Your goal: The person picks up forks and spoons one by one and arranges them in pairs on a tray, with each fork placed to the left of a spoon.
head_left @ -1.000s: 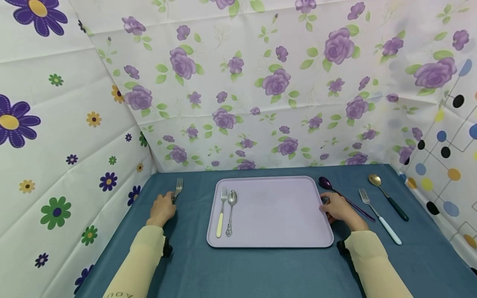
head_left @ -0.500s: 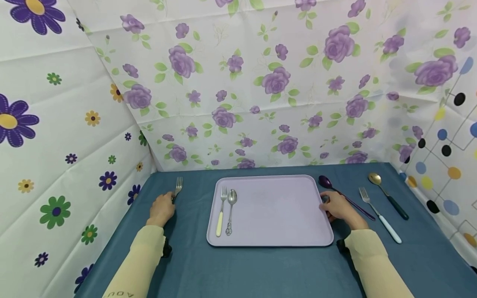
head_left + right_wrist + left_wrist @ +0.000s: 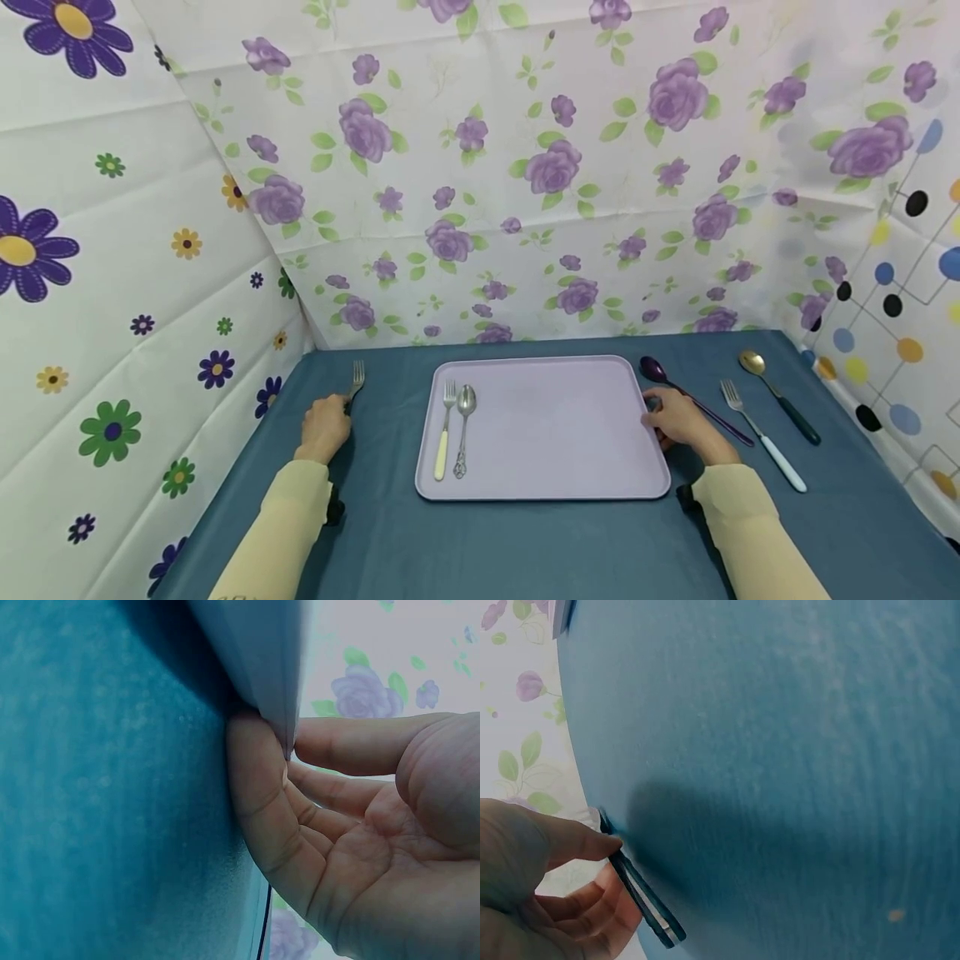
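Note:
In the head view my left hand (image 3: 325, 427) pinches a fork (image 3: 357, 379) at the table's left side, its tines pointing away from me. The left wrist view shows thumb and fingers on its dark handle (image 3: 649, 904), which has a pale strip along the middle. My right hand (image 3: 678, 417) grips the right rim of a lilac tray (image 3: 555, 433). From the right wrist, the thumb lies at the tray edge (image 3: 262, 660) and curled fingers reach beneath it. On the tray's left part lie a cream-handled fork (image 3: 442, 446) and a silver spoon (image 3: 463, 433) with an ornate handle.
Right of the tray lie a purple spoon (image 3: 693, 398), a white-handled fork (image 3: 768, 442) and a gold spoon (image 3: 780, 396) with a dark green handle. Patterned cloth walls (image 3: 480, 167) enclose the blue-covered table (image 3: 510, 550) at the back and both sides.

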`<state>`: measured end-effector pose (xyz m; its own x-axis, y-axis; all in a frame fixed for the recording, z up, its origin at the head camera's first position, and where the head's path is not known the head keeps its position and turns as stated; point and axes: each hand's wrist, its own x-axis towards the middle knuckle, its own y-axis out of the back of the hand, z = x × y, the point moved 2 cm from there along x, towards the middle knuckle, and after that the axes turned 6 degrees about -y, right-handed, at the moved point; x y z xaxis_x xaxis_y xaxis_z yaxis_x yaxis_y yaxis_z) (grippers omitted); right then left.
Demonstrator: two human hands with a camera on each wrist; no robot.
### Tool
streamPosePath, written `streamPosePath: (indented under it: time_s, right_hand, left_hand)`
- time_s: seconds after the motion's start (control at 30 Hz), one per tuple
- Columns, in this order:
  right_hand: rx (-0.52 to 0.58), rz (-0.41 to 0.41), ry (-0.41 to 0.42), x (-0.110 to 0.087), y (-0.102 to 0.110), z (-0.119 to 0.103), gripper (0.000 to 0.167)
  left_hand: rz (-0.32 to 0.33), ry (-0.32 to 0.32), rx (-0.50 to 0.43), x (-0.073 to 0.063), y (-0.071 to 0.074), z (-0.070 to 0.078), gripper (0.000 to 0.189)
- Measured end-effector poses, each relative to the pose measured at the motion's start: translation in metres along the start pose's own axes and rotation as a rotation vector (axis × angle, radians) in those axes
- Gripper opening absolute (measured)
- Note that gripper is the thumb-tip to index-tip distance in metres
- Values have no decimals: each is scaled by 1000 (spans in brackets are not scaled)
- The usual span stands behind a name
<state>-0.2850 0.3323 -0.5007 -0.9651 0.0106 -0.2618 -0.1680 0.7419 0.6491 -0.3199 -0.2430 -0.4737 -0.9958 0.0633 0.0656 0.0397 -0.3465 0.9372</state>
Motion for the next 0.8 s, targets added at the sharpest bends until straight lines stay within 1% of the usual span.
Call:
streamPosePath:
  time_s: [0.23, 0.4, 0.6, 0.8]
  right_hand:
    - [7, -3, 1, -1, 1, 0, 50]
    - [11, -12, -3, 0, 1, -1, 50]
    - [11, -7, 5, 0, 1, -1, 50]
    - [15, -4, 14, -1, 1, 0, 49]
  left_hand:
    - [11, 12, -8, 2, -3, 2, 42]
    - [40, 29, -16, 2, -2, 8, 41]
    - [81, 8, -18, 2, -1, 17, 42]
    - [68, 0, -21, 5, -3, 25, 44]
